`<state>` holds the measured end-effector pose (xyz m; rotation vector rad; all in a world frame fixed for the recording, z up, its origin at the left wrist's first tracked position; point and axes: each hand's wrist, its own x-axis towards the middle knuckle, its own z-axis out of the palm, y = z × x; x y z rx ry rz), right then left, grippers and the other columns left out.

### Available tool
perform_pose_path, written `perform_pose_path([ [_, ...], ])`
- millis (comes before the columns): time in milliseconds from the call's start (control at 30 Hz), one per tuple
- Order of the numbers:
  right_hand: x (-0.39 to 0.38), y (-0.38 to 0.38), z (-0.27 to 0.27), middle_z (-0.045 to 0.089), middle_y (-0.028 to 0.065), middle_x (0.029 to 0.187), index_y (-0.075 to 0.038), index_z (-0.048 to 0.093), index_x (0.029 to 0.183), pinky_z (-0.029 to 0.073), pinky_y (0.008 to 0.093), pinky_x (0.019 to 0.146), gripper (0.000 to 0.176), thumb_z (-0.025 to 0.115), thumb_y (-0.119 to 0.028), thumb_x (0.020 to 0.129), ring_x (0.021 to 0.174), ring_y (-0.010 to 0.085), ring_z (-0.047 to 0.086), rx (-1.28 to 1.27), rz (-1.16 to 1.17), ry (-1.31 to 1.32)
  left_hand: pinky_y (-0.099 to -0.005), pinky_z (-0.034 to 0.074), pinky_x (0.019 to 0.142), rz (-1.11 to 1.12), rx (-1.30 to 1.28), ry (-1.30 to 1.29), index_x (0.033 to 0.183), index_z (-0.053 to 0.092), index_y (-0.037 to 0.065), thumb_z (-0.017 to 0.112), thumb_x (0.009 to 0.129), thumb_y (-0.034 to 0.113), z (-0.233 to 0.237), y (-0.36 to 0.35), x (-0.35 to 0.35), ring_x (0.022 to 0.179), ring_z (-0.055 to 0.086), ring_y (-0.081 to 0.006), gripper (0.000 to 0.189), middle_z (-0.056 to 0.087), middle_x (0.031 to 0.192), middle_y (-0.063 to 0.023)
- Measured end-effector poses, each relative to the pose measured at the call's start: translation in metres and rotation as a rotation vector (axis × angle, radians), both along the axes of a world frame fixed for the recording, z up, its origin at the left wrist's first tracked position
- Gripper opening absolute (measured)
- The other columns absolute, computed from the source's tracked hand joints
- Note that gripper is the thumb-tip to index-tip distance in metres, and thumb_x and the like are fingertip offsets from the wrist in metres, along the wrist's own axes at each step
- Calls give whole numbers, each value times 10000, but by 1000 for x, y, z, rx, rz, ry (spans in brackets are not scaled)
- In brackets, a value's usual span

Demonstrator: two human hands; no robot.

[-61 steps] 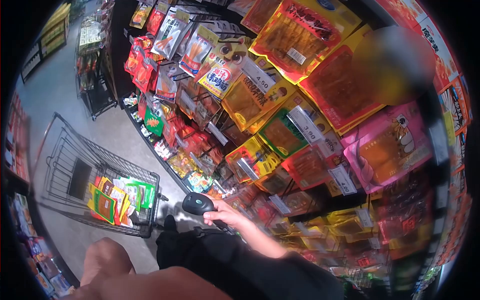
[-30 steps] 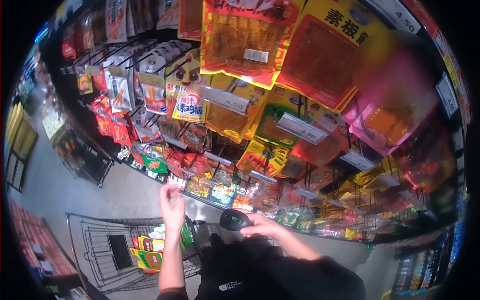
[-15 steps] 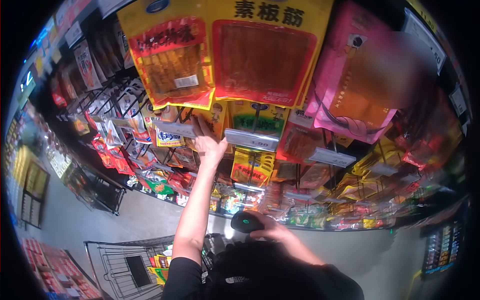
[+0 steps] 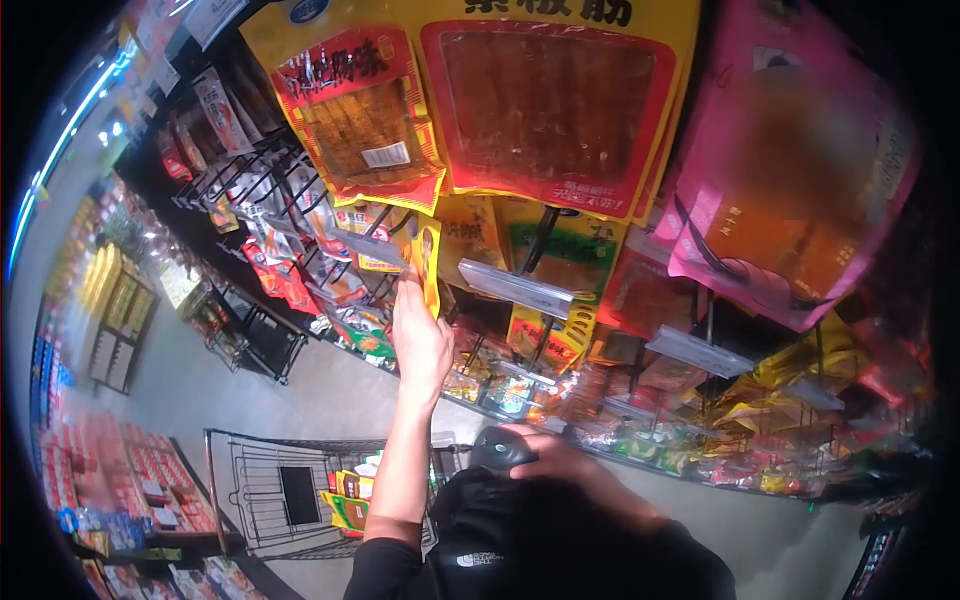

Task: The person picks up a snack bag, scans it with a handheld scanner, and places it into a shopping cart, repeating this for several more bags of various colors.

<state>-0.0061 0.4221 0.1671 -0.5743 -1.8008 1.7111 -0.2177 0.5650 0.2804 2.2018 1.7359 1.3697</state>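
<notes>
Fingers of the left hand close on a slim yellow pack at the rack, a little above and left of the centre of the frame. The pack lies at the fingertips, straight up from the wrist and slightly to its right, at the far end of a bare forearm that rises from the lower centre. The left hand is much the nearer of the two. Its grip is narrow, pinched at the pack's left edge; whether the thumb presses the far side cannot be told.

The pack shows almost edge-on, its long axis running top to bottom, near upright, with the lower end leaning slightly right and pointing toward the bottom of the frame. Its long axis runs roughly in line with the forearm. A price tag sits just beside it on the left, close above the fingertips. The barcode pack hangs above, and the green pack hangs to the right, apart from the hand.

The right hand, low in the centre of the frame, holds a black scanner, well below the yellow pack. A cart stands at lower left, loose packs inside, partly hidden behind the left forearm
</notes>
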Motion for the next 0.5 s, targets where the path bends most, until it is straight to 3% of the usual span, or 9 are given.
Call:
perform_pose_path([
  [133,-9,11,13,409,195,1503,5,599,1280,186,429,1185,536,737,-289,854,1454,322,265,1,48,46,-459,339,1123,-3,-91,2,1421,356,-79,533,736,-122,22,-53,-30,1319,431,-441,709,444,1403,-310],
  [200,-13,16,9,371,177,1529,4,552,1340,212,414,1178,643,763,-317,824,1443,311,293,-3,55,-33,-448,352,1117,23,-130,-14,1425,382,-44,493,740,-132,22,-77,-53,1312,452,-430,699,474,1394,-286],
  [267,-17,28,13,363,172,1530,-6,473,1411,249,404,1164,755,787,-315,798,1427,301,328,53,107,-61,-419,375,1098,-90,-298,-168,1423,412,-13,450,763,-111,16,-101,-83,1291,486,-423,668,517,1354,-273],
  [333,-17,29,12,431,186,1477,-16,374,1469,287,396,1155,902,823,-330,753,1387,301,383,-24,70,-148,-365,437,1017,-125,-463,-527,1371,468,-13,424,844,-41,12,-130,-105,1180,589,-261,529,600,1285,-183],
  [367,-18,34,35,422,191,1483,9,373,1461,297,400,1148,924,840,-314,731,1379,301,396,68,84,-274,-359,449,999,-108,-499,-737,1349,483,-22,446,862,-25,3,-139,-117,1149,598,-235,488,609,1272,-161],
  [400,-19,36,41,444,188,1466,7,383,1455,307,393,1139,892,828,-235,722,1366,288,413,13,88,-243,-353,461,982,-87,-524,-950,1327,497,-31,468,880,-10,-10,-145,-129,1117,608,-210,449,619,1258,-140],
  [467,-30,41,60,508,181,1411,10,380,1457,316,392,1126,873,787,-210,717,1339,283,447,-175,118,-213,-373,470,1004,-112,-484,-1354,1313,510,-38,547,868,11,-32,-153,-148,1126,620,-253,449,632,1246,-140],
  [500,-36,39,80,633,139,1203,21,430,1407,435,365,993,823,753,-234,694,1139,252,587,-375,113,-83,-388,472,1010,-133,-462,-1540,1315,511,-36,556,864,15,-45,-157,-155,1135,619,-268,456,628,1255,-149],
])
